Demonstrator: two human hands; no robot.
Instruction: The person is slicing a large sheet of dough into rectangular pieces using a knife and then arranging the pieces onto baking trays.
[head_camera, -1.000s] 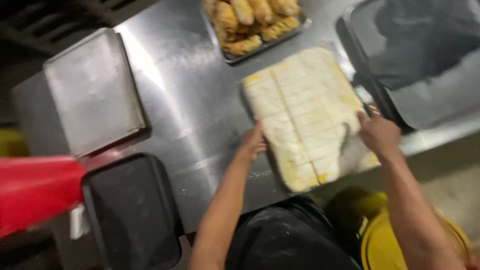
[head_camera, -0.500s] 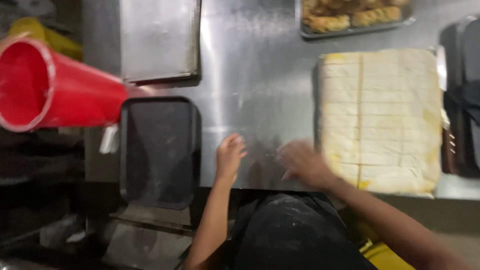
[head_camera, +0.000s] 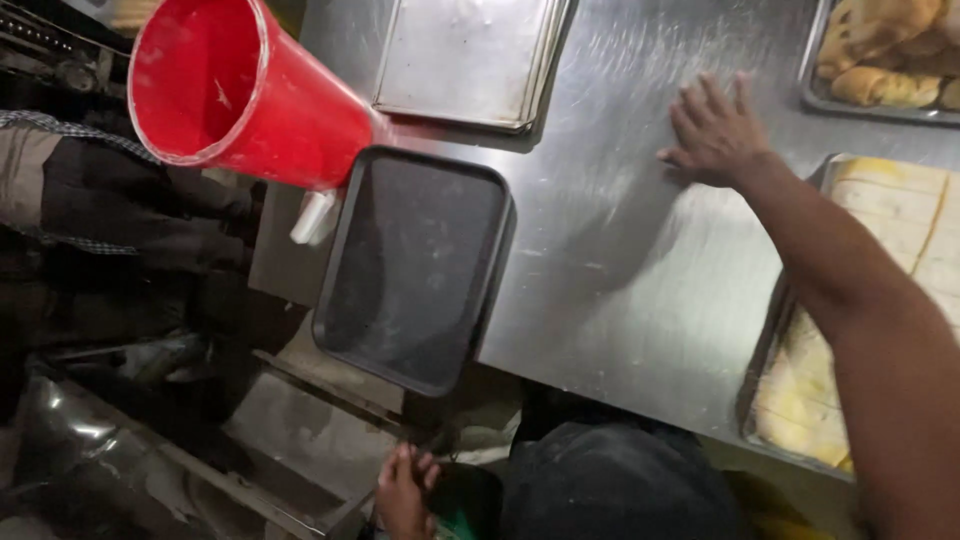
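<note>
Looking down at the steel table (head_camera: 620, 270), I find my right hand (head_camera: 715, 130) lying flat on its bare surface, fingers (head_camera: 700, 100) spread wide and holding nothing. It rests between the stack of grey sheet pans (head_camera: 465, 60) on the far left and the scored slab of pale dough (head_camera: 880, 300) on the right — touching neither. My left hand (head_camera: 405, 495) is low at the near edge, below the table, fingers loosely extended beside a dark green object I cannot identify; whether it grips anything I cannot tell. A black tray (head_camera: 415, 265) sits on the table's near left corner, overhanging the edge. A red cone (head_camera: 235, 90) lies just left of it. A tray of browned pastries (head_camera: 890, 55) occupies the far right.
</note>
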